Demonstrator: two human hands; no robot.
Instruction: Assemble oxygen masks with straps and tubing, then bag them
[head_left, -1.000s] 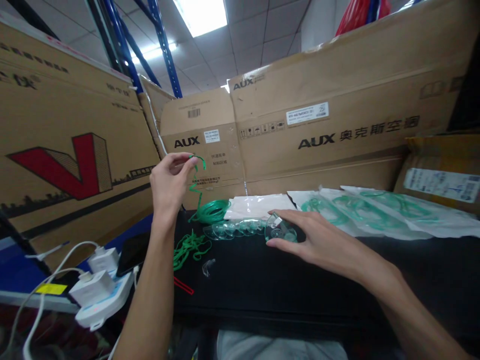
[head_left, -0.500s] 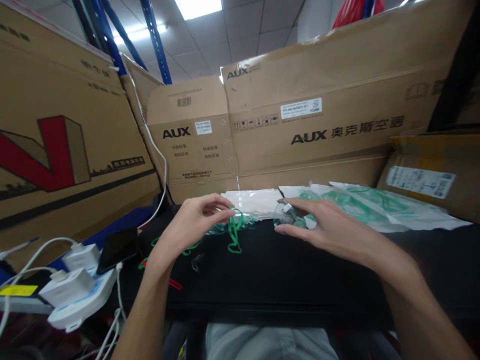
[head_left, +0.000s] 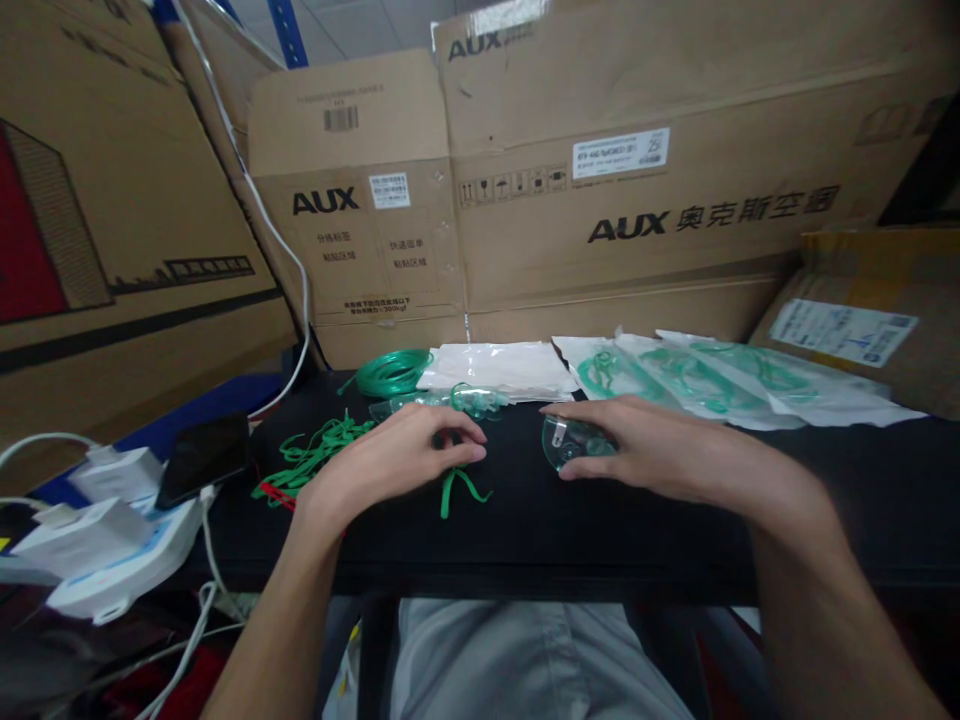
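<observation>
My right hand (head_left: 637, 440) grips a clear, green-tinted oxygen mask (head_left: 570, 455) by its side, thumb below and fingers above; a small metal nose clip shows on it. To the left, my left hand (head_left: 420, 445) has its thumb and fingertips pinched on a green elastic strap (head_left: 450, 490), whose two ends hang below the fingers over the black table. The strap's upper part is hidden by the hand. The hands are apart, and mask and strap do not touch. Behind my left wrist lies a tangled pile of green straps (head_left: 319, 450).
A coil of green tubing (head_left: 391, 372) and clear plastic pieces (head_left: 480, 402) lie behind my left hand, near white packets (head_left: 499, 368). Packets with green tubing (head_left: 682, 380) lie back right. A power strip (head_left: 120, 570) and phone (head_left: 204, 458) sit left. Cardboard boxes (head_left: 525, 260) wall the back.
The view has tilted down, showing more of the table. My left hand has lowered with the strap, which hangs with its ends spread. My right hand still holds the mask.
</observation>
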